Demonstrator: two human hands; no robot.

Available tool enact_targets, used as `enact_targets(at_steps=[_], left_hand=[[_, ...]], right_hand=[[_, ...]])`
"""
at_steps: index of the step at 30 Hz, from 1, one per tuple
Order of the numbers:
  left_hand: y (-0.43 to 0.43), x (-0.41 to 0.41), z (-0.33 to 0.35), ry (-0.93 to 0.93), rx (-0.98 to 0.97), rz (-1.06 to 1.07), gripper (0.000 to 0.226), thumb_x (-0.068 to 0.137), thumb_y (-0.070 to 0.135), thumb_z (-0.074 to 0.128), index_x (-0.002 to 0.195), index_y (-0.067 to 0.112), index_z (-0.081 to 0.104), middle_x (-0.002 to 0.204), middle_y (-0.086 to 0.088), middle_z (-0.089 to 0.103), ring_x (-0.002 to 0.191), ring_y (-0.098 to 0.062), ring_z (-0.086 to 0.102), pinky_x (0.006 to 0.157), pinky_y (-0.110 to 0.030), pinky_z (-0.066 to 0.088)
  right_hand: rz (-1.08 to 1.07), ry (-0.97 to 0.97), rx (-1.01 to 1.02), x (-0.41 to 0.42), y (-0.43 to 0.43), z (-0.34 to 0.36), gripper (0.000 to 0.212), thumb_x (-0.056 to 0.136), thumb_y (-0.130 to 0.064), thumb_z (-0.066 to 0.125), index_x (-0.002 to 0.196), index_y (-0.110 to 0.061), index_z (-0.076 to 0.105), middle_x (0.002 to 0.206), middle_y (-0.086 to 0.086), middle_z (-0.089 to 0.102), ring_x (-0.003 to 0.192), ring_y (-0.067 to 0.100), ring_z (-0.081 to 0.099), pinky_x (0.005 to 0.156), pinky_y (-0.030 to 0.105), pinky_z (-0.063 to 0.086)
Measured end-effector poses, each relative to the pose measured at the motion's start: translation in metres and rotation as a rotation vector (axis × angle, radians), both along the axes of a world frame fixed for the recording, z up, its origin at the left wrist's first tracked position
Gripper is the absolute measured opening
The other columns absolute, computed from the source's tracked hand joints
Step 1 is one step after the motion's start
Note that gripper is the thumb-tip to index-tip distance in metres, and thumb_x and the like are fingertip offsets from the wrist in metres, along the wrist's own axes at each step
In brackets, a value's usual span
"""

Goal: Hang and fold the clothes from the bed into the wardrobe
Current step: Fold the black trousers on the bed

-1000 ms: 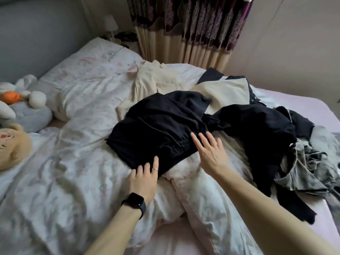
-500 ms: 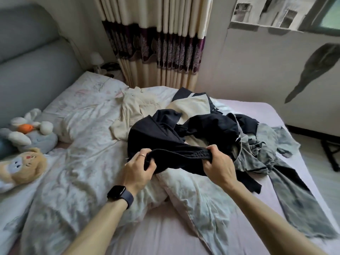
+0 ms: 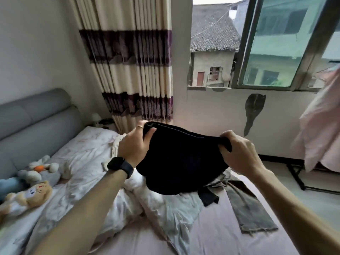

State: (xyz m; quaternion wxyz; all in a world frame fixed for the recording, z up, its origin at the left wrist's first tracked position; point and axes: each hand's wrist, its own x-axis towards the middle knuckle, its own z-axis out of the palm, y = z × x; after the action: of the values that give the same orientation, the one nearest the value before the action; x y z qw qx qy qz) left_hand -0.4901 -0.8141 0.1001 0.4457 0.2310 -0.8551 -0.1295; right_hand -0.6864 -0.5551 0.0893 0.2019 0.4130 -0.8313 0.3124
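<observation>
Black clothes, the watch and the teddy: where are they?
Black clothes (image 3: 181, 162): head view, middle of the hanging cloth.
Watch (image 3: 116, 163): head view, its dark face.
Teddy (image 3: 36, 191): head view, its head.

The black garment (image 3: 180, 162) you hold up is soft, matt cloth; your watch strap (image 3: 120, 166) looks smooth, dull and rubbery. Below, the pale duvet (image 3: 82, 162) is crumpled cloth, the pink sheet (image 3: 230, 236) smoother, the grey trousers (image 3: 246, 205) faded and denim-like, the plush toys (image 3: 31, 194) fuzzy, the grey headboard (image 3: 33, 116) padded and smooth.
</observation>
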Motion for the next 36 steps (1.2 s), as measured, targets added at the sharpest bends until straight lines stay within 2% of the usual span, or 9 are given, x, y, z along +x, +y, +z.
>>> enact_targets(at_steps=[4, 8, 13, 17, 21, 23, 27, 31, 36], left_hand=[[0.04, -0.001, 0.067, 0.051, 0.008, 0.098, 0.06, 0.098, 0.055, 0.046, 0.137, 0.01, 0.051, 0.099, -0.025, 0.07, 0.094, -0.046, 0.066, 0.071, -0.046, 0.05], [0.067, 0.004, 0.137, 0.103, -0.032, 0.129, 0.065, 0.097, 0.064, 0.039, 0.132, 0.012, 0.052, 0.096, -0.02, 0.071, 0.091, -0.043, 0.066, 0.071, -0.045, 0.053], [0.089, 0.005, 0.2, 0.193, 0.049, 0.145, 0.061, 0.092, 0.068, 0.048, 0.119, 0.016, 0.064, 0.1, -0.012, 0.073, 0.099, -0.037, 0.066, 0.079, -0.039, 0.051], [0.102, 0.012, 0.226, 0.24, 0.134, 0.061, 0.043, 0.089, 0.059, 0.062, 0.097, 0.017, 0.07, 0.092, -0.008, 0.074, 0.093, -0.031, 0.068, 0.07, -0.029, 0.041], [0.113, 0.019, 0.228, 0.15, 0.329, 0.023, 0.048, 0.089, 0.058, 0.062, 0.069, 0.014, 0.06, 0.068, 0.001, 0.065, 0.077, -0.026, 0.067, 0.054, -0.025, 0.036], [0.122, 0.019, 0.218, 0.139, 0.511, -0.025, 0.047, 0.087, 0.057, 0.066, 0.073, 0.012, 0.065, 0.072, 0.001, 0.068, 0.075, -0.022, 0.068, 0.052, -0.025, 0.041], [0.146, 0.011, 0.194, 0.219, 0.889, -0.299, 0.048, 0.081, 0.047, 0.079, 0.095, 0.002, 0.071, 0.094, -0.011, 0.075, 0.087, -0.027, 0.073, 0.081, -0.038, 0.06], [0.178, 0.005, 0.178, 0.221, 1.154, -0.636, 0.035, 0.085, 0.024, 0.079, 0.107, 0.0, 0.067, 0.097, -0.013, 0.076, 0.078, -0.023, 0.075, 0.06, -0.027, 0.058], [0.193, 0.001, 0.161, 0.26, 1.207, -0.772, 0.037, 0.086, 0.015, 0.077, 0.116, -0.002, 0.066, 0.105, -0.017, 0.074, 0.089, -0.029, 0.074, 0.072, -0.029, 0.059]], right_hand=[[-0.001, 0.0, -0.25, 0.004, 0.032, 0.06, 0.023, 0.095, -0.027, 0.064, 0.118, -0.025, 0.064, 0.112, 0.008, 0.068, 0.093, 0.035, 0.066, 0.079, 0.034, 0.049], [-0.066, -0.106, -0.469, 0.009, 0.053, 0.128, 0.029, 0.094, -0.039, 0.065, 0.115, -0.019, 0.059, 0.107, 0.008, 0.064, 0.092, 0.025, 0.058, 0.078, 0.028, 0.035], [-0.105, -0.288, -0.705, 0.02, 0.071, 0.193, 0.045, 0.085, -0.048, 0.074, 0.116, -0.025, 0.051, 0.093, -0.007, 0.059, 0.089, 0.018, 0.058, 0.073, 0.021, 0.04], [-0.153, -0.384, -0.661, 0.02, 0.08, 0.222, 0.055, 0.082, -0.05, 0.076, 0.119, -0.012, 0.062, 0.113, 0.009, 0.07, 0.107, 0.03, 0.064, 0.091, 0.031, 0.047], [-0.225, -0.316, -0.586, 0.035, 0.078, 0.227, 0.047, 0.086, -0.044, 0.074, 0.116, -0.01, 0.064, 0.111, 0.014, 0.07, 0.106, 0.034, 0.065, 0.087, 0.032, 0.046], [-0.237, -0.304, -0.578, 0.049, 0.073, 0.221, 0.04, 0.086, -0.038, 0.074, 0.114, -0.01, 0.063, 0.107, 0.014, 0.07, 0.104, 0.034, 0.065, 0.083, 0.03, 0.044], [-0.146, -0.396, -0.56, 0.075, 0.065, 0.203, 0.039, 0.085, -0.034, 0.077, 0.113, -0.012, 0.062, 0.109, 0.01, 0.07, 0.101, 0.029, 0.065, 0.086, 0.027, 0.046], [0.009, -0.449, -0.54, 0.1, 0.057, 0.188, 0.044, 0.079, -0.034, 0.082, 0.114, -0.017, 0.063, 0.104, 0.0, 0.069, 0.092, 0.015, 0.062, 0.084, 0.026, 0.05], [0.132, -0.469, -0.582, 0.11, 0.062, 0.167, 0.044, 0.072, -0.034, 0.088, 0.103, -0.025, 0.059, 0.09, -0.018, 0.065, 0.086, 0.003, 0.066, 0.08, 0.02, 0.054]])
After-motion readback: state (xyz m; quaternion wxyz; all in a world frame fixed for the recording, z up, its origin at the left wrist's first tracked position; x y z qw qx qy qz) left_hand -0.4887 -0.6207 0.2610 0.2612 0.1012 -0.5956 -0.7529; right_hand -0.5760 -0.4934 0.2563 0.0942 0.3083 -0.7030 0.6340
